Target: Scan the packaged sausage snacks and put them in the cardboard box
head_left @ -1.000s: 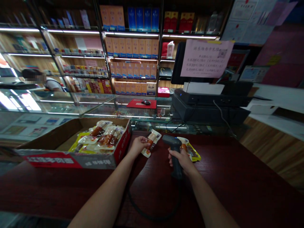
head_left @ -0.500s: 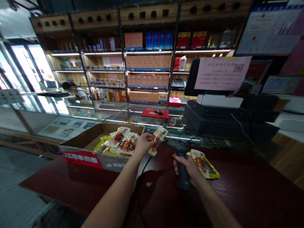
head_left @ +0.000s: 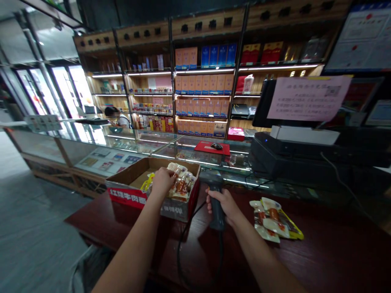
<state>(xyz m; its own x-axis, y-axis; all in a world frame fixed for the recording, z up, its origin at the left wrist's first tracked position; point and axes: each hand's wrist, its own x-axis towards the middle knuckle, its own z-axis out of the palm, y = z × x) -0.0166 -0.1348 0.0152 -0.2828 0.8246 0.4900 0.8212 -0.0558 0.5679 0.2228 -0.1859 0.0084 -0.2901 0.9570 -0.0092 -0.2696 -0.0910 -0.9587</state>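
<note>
Brown-and-clear plastic packets [head_left: 273, 217]: some out on dark-red table [head_left: 100, 226], more left in red-grey cardboard box [head_left: 126, 196]; our right grip [head_left: 227, 204] clasps dark-grey pistol-shaped scanner [head_left: 217, 215], our left grip [head_left: 163, 181] unclear

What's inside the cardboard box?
The box holds packets of brown food and some yellow packaging. The left hand hides part of these; whatever lies beneath the packets is covered.

I have free room down into the left part of the carton [head_left: 172, 209], but its walls [head_left: 126, 196] bar low sideways entry, while to its right the scanner [head_left: 217, 213], right hand [head_left: 226, 204] and cable [head_left: 221, 248] obstruct the tabletop [head_left: 324, 252] before the packets [head_left: 273, 217].
</note>
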